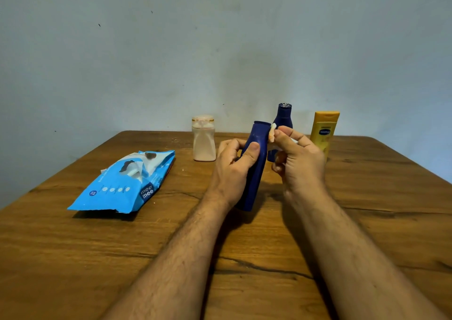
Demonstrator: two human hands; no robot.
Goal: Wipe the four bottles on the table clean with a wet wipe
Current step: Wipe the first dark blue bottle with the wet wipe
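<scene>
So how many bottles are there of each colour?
Dark blue: 2, one gripped by the left hand as the held bottle, one standing bottle behind.
Yellow bottle: 1.
Pale pink bottle: 1.
Total: 4 bottles.

Held blue bottle (255, 170): lower left side hidden by left hand (232, 168). Wipe (272, 131) mostly hidden in right hand (298, 158), only a scrap shows. Rear blue bottle (283, 117): lower body hidden behind that hand. Pack (122, 185) small print unreadable. Table (73, 258) and both forearms cut off at the bottom edge.
</scene>
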